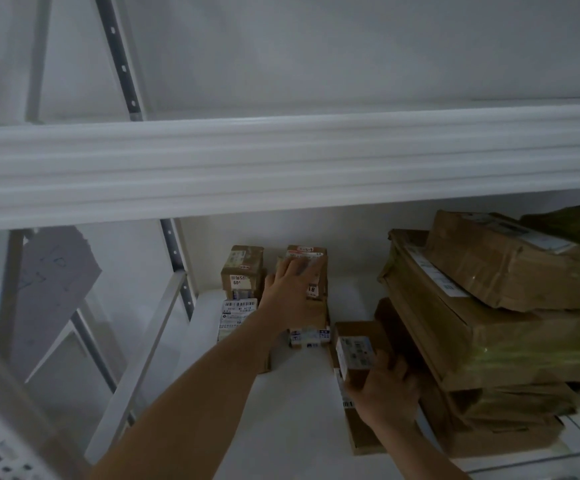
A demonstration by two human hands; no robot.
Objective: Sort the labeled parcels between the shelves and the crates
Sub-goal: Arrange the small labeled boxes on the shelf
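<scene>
Both of the person's arms reach into a white metal shelf (pixel 302 403), under the thick white beam (pixel 281 168) of the level above. The left hand (pixel 290 289) lies with straight fingers spread flat over the top of a tall cardboard parcel (pixel 318 271) standing near the back of the shelf, the grip apart and pressing on its labeled face. Just left of it stands a second upright cardboard parcel (pixel 241 271) with a label reading partly "09", and in front of that sits a parcel with a white barcode label (pixel 236 315). The right hand (pixel 385 393) is clamped on a small brown box (pixel 361 351) with a white printed label, fingers curled round its lower end, held just above the shelf near a flat cardboard parcel (pixel 361 434) by the front edge. Toward the shelf's right side, a leaning stack of large taped cardboard parcels (pixel 482 327) touches the small box's far side or stands just behind it; which one cannot be told.
</scene>
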